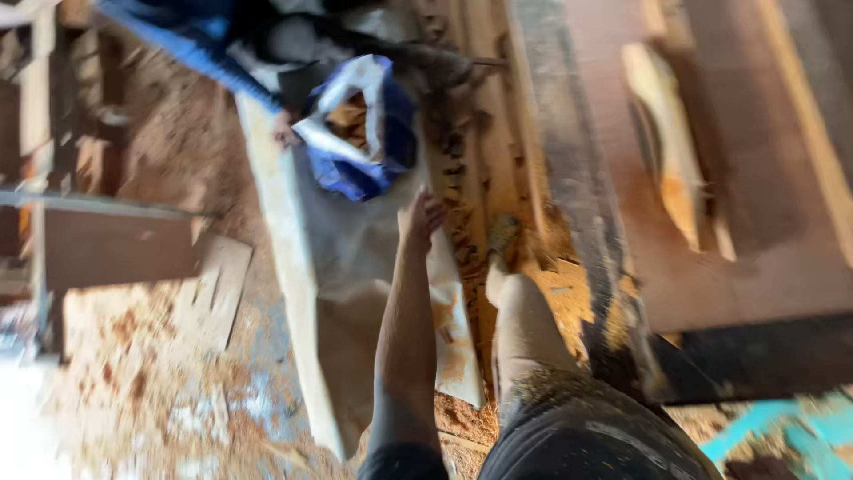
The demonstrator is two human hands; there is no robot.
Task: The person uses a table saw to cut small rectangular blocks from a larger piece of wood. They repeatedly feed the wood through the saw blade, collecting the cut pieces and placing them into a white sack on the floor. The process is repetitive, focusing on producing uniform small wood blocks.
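Note:
My left hand [420,219] reaches forward at the end of a bare arm, fingers stretched out over a white sack [342,284] that lies flat on the floor. It holds nothing that I can see, though the view is blurred. Just beyond it stands a blue-and-white bag [369,133] with its mouth open and wood chips inside. Another person's hand [284,133], on a blue sleeve, is at that bag's left edge. My bare knee [524,324] and dark shorts are at the bottom. My right hand is out of view.
Sawdust [133,373] covers the floor on the left, with a flat board [218,289] lying in it. A dusty beam [569,178] and wide wooden planks [755,222] fill the right side. A wooden frame [40,178] stands at the far left.

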